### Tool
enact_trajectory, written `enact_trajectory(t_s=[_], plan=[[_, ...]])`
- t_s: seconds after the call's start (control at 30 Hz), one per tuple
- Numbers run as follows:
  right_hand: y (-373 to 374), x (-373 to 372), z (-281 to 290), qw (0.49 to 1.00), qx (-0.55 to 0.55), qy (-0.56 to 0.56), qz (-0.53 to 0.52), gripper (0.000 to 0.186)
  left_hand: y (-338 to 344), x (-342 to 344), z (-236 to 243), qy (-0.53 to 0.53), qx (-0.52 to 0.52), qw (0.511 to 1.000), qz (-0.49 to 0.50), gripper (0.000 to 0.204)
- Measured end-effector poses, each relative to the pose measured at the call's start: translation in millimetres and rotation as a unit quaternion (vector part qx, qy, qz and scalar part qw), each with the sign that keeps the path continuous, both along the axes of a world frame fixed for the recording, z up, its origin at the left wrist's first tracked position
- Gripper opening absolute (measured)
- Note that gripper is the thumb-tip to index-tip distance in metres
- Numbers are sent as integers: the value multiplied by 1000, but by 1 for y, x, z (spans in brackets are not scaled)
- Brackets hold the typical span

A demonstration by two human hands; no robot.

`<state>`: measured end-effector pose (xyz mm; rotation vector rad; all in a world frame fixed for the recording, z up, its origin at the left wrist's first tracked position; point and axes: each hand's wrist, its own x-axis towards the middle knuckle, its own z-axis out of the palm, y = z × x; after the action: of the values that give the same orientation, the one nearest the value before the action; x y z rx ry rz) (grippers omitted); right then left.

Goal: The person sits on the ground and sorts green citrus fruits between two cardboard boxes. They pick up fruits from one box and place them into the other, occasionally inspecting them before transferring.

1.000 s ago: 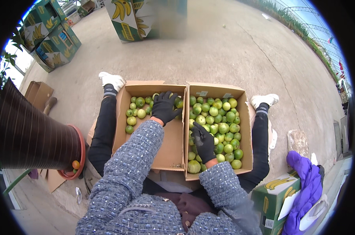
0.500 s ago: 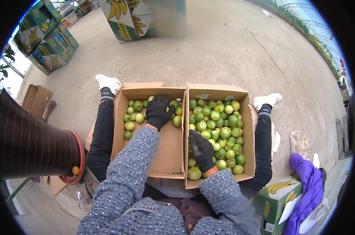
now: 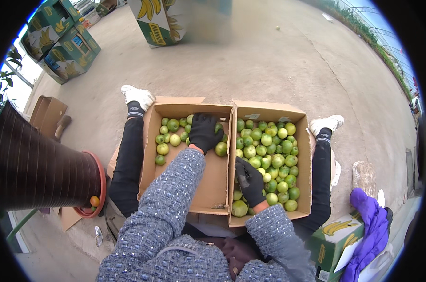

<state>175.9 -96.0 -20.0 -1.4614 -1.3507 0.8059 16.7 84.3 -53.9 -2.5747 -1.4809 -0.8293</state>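
Observation:
Two open cardboard boxes stand side by side between my outstretched legs. The left box [image 3: 208, 181] has green tomatoes [image 3: 162, 149] only in its far half, with bare cardboard nearer me. My left hand [image 3: 206, 132], in a black glove, reaches palm down among them against the far part of that box; its fingertips are hidden. Many more green tomatoes [image 3: 278, 160] cover the floor of the right box [image 3: 307, 164]. Close to the wall between the boxes, my gloved right hand [image 3: 250, 182] rests low over the tomatoes, fingers bent and their tips out of sight.
A big dark ribbed pot [image 3: 43, 155] in a red saucer [image 3: 102, 181] stands at the left. Green banana boxes [image 3: 62, 47] are stacked far left, another [image 3: 159, 23] straight ahead. Purple cloth [image 3: 370, 221] hangs on a banana box [image 3: 333, 237] at the near right.
The whole view has shifted, so the boxes sit a little further right in it. My left hand has slid slightly right among the tomatoes. The right hand stays near the dividing wall.

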Motion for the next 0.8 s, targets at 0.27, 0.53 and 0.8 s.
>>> enact_trajectory(t_s=[0.27, 0.53, 0.8], plan=[[0, 0, -2, 999, -28, -15, 3, 27, -61, -21, 34, 82, -182, 974, 106, 40], [2, -4, -2, 1000, -18, 5, 3, 26, 5, -100, -26, 57, -79, 961, 257, 61], [-1, -2, -3, 1000, -21, 12, -1, 28, -21, -73, 0, 116, -389, 910, 84, 63]])
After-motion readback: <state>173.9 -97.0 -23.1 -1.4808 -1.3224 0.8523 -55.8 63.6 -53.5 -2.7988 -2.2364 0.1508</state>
